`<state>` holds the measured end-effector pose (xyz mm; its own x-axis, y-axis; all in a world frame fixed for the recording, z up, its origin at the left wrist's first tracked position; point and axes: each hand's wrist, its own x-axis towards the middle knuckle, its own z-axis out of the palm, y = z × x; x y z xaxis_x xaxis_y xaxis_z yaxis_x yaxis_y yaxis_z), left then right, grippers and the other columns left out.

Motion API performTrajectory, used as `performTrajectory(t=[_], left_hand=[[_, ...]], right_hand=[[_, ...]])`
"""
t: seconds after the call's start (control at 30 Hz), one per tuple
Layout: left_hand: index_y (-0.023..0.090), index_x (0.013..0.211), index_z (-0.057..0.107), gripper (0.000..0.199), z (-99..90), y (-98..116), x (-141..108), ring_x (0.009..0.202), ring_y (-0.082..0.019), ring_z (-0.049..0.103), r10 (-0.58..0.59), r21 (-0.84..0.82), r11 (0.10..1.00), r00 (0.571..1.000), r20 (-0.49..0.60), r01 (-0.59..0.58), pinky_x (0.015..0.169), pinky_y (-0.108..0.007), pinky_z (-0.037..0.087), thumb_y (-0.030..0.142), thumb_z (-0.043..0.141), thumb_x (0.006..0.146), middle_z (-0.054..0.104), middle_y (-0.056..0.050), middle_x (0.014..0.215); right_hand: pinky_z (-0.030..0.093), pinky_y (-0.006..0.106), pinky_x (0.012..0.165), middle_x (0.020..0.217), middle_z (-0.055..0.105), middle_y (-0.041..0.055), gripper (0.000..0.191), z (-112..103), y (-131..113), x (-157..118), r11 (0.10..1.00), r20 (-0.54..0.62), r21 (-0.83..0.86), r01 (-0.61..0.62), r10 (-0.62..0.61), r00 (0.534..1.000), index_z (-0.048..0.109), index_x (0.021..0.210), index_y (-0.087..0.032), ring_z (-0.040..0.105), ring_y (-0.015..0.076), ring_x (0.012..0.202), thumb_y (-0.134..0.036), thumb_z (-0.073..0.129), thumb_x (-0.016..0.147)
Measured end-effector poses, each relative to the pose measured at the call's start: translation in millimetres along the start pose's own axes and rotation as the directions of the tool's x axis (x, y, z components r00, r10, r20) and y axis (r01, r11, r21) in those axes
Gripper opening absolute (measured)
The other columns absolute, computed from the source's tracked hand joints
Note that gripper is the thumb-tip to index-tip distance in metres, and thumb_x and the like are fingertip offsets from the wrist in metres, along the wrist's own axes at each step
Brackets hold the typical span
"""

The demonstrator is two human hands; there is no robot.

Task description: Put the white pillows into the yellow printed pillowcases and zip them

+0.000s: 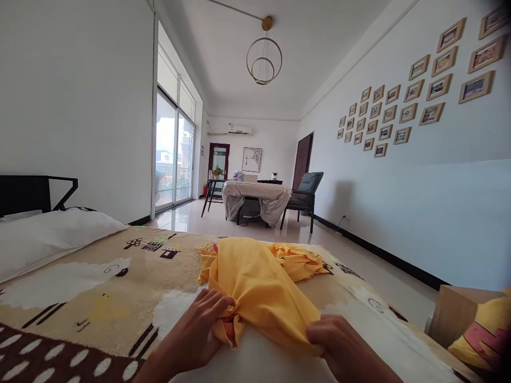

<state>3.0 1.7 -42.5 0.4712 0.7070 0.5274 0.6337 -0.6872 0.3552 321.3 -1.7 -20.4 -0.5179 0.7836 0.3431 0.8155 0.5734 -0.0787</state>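
Note:
A crumpled yellow cloth (255, 271) lies across the bed in front of me; whether it is a garment or a cover, I cannot tell. My left hand (207, 319) is closed on its near left edge, where a bunched fold shows a reddish patch. At the near right edge, my right hand (335, 338) grips the same cloth, its fingers curled over the fabric. Between the hands the cloth is drawn fairly smooth. Its far part spreads in loose folds over the patterned blanket (159, 282). Something white shows beneath the near edge.
A white pillow (59, 236) rests at the bed's left end. To the right stand a cardboard-coloured box (455, 314) and a yellow and pink item (485, 330). Beyond the bed are a covered table (255, 194), a dark chair (305, 197) and a glass door (175, 154).

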Motion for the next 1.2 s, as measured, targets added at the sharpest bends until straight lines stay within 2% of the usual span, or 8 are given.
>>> performTrajectory(t=[0.17, 0.33, 0.47, 0.67, 0.8, 1.03, 1.13, 1.2], left_hand=[[0.026, 0.111, 0.061, 0.036, -16.4, -40, 12, 0.124, -0.026, 0.043, -0.101, -0.103, 0.99, 0.993, -0.053, 0.095, 0.108, -0.046, 0.028, 0.024, 0.045, 0.079, 0.051, -0.007, 0.129], [0.017, 0.124, 0.054, 0.059, 14.3, -69, 56, 0.091, -0.025, 0.061, -0.569, -0.233, 0.823, 0.753, -0.332, 0.519, 0.085, -0.041, 0.048, 0.054, 0.044, 0.079, 0.063, -0.011, 0.102], [0.016, 0.094, 0.069, 0.041, 31.9, -69, 64, 0.081, -0.023, 0.062, -0.588, -0.521, 0.741, 0.784, -0.198, 0.424, 0.076, -0.032, 0.049, 0.043, 0.057, 0.065, 0.068, -0.006, 0.083], [0.015, 0.064, 0.066, 0.028, -58.0, -80, 9, 0.062, -0.015, 0.053, -0.804, -0.761, 0.518, 0.527, -0.277, 0.391, 0.052, -0.022, 0.041, 0.038, 0.066, 0.048, 0.063, -0.004, 0.068], [0.016, 0.059, 0.065, 0.019, -96.2, -67, -20, 0.052, -0.01, 0.045, -0.807, -0.518, 0.525, 0.589, -0.05, 0.675, 0.047, -0.019, 0.034, 0.032, 0.061, 0.05, 0.054, 0.001, 0.056], [0.015, 0.056, 0.065, 0.017, -69.7, -74, -30, 0.039, -0.012, 0.047, -0.664, -0.14, 0.587, 0.573, 0.481, 0.797, 0.04, -0.023, 0.03, 0.024, 0.05, 0.054, 0.057, -0.001, 0.056], [0.014, 0.066, 0.067, 0.029, -53.4, -115, -43, 0.047, -0.014, 0.053, -0.624, -0.358, 0.501, 0.616, 0.48, 0.788, 0.047, -0.024, 0.036, 0.042, 0.062, 0.062, 0.057, -0.003, 0.053], [0.013, 0.062, 0.062, 0.048, -38.7, -142, -50, 0.048, -0.014, 0.052, -0.806, -0.482, 0.3, 0.489, 0.333, 0.823, 0.047, -0.023, 0.035, 0.061, 0.064, 0.059, 0.054, -0.003, 0.05]], right_hand=[[0.036, 0.026, 0.065, 0.075, 0.07, 0.0011, 0.042, 15, -7, -3, 0.988, 0.323, 0.139, -0.062, 0.014, 0.946, 0.072, 0.068, -0.026, 0.06, 0.0181, 0.073, -0.004, 0.04, 0.052], [0.039, 0.025, 0.07, 0.08, 0.073, 0.0012, 0.048, 19, -3, 0, 0.985, 0.341, 0.173, -0.025, -0.036, 0.939, 0.076, 0.077, -0.027, 0.061, 0.0185, 0.077, -0.005, 0.042, 0.051], [0.041, 0.023, 0.072, 0.084, 0.073, 0.0014, 0.048, 28, 5, 1, 0.975, 0.374, 0.22, -0.037, -0.049, 0.926, 0.076, 0.082, -0.024, 0.061, 0.0181, 0.08, -0.008, 0.044, 0.05], [0.045, 0.025, 0.066, 0.077, 0.068, 0.0023, 0.029, 14, 42, -16, 0.964, 0.275, 0.236, -0.121, 0.053, 0.96, 0.072, 0.071, -0.021, 0.059, 0.0181, 0.071, -0.012, 0.048, 0.058], [0.048, 0.025, 0.067, 0.077, 0.065, 0.0045, 0.018, 6, 71, -36, 0.934, 0.133, 0.314, -0.168, 0.132, 0.982, 0.07, 0.073, -0.022, 0.059, 0.0185, 0.069, -0.025, 0.052, 0.071], [0.049, 0.026, 0.069, 0.081, 0.065, 0.0069, 0.023, -3, 89, -52, 0.868, 0.208, 0.464, -0.175, 0.085, 0.974, 0.073, 0.082, -0.022, 0.06, 0.0188, 0.072, -0.037, 0.056, 0.075], [0.048, 0.028, 0.067, 0.078, 0.065, 0.0077, 0.039, -1, 108, -43, 0.747, 0.34, 0.643, -0.171, -0.079, 0.937, 0.073, 0.089, -0.019, 0.061, 0.0189, 0.069, -0.053, 0.063, 0.071], [0.048, 0.028, 0.063, 0.072, 0.064, 0.0068, 0.057, 11, 123, -28, 0.608, 0.345, 0.762, -0.223, -0.09, 0.934, 0.071, 0.095, -0.017, 0.059, 0.0171, 0.062, -0.066, 0.059, 0.069]])
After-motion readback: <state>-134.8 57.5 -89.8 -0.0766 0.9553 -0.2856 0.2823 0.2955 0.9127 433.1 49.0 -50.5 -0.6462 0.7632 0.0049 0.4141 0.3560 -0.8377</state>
